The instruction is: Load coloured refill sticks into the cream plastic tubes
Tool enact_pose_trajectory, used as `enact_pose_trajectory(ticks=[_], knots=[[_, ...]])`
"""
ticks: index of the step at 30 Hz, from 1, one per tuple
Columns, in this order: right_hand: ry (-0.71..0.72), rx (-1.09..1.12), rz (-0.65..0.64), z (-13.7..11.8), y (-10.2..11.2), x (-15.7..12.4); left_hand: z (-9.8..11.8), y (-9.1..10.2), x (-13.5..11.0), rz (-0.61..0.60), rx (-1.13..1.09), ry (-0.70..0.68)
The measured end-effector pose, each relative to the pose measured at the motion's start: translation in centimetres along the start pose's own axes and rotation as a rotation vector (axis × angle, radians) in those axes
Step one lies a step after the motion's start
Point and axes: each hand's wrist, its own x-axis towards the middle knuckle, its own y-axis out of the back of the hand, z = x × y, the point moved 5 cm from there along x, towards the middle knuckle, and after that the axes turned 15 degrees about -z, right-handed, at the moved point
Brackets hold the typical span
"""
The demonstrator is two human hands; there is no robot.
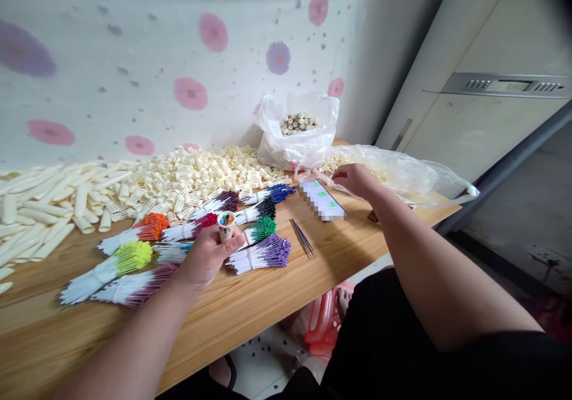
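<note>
My left hand (pixel 210 257) is closed around a short cream pen barrel (pixel 226 233), held upright with multicoloured tips showing in its open top. Around that hand lie banded bundles of white pen refills with coloured ends: orange (pixel 152 227), yellow (pixel 131 258), purple (pixel 272 252), green (pixel 261 230) and blue (pixel 279 192), among others. My right hand (pixel 357 180) reaches to the mouth of a clear plastic bag (pixel 402 164) of small cream parts (pixel 333 164). Its fingers are bent together, and whatever they pinch is hidden. Tweezers (pixel 302 238) rest on the wooden table (pixel 330 263).
A heap of slotted cream parts (pixel 201 173) runs along the wall, beside long cream tubes (pixel 44 209) at left. Behind stands a white plastic bag (pixel 277 146) holding assembled pieces (pixel 299 124). A phone with a blurred screen (pixel 322 199) lies near my right hand.
</note>
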Motion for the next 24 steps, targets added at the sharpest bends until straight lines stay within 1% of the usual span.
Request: enact_pose_trajectory(ticks=[2, 5, 7, 10, 15, 17, 19, 21, 22, 24], knots=[[0.054, 0.019, -0.103, 1.0, -0.2, -0.8, 0.0, 0.2, 0.0, 0.012, -0.004, -0.003], [0.146, 0.036, -0.225, 1.1, -1.3, -2.4, 0.2, 0.2, 0.0, 0.02, -0.005, -0.006], [0.192, 0.048, -0.246, 0.6, -1.8, -3.0, 0.2, 0.1, 0.1, 0.027, 0.005, 0.005], [0.257, 0.026, -0.241, -0.1, -2.4, -3.3, 0.2, -0.1, 0.1, 0.019, 0.023, 0.024], [0.307, -0.021, -0.268, -0.3, -3.5, -3.2, 0.3, -0.3, 0.2, 0.016, 0.047, 0.026], [0.314, 0.01, -0.227, -0.4, -3.5, -2.9, 0.3, -0.3, 0.2, 0.027, 0.034, 0.03], [0.309, 0.036, -0.129, -0.8, -3.1, -2.1, 0.2, -0.3, 0.1, 0.026, 0.022, 0.037], [0.304, 0.033, -0.043, -1.7, -2.9, -0.6, 0.1, -0.4, 0.1, 0.012, 0.023, 0.04], [0.305, 0.017, -0.023, -2.4, -2.9, 0.3, 0.0, -0.4, 0.1, 0.003, 0.024, 0.041], [0.312, -0.027, -0.027, -4.1, -3.4, 2.6, -0.1, -0.5, 0.1, -0.002, 0.029, 0.044]])
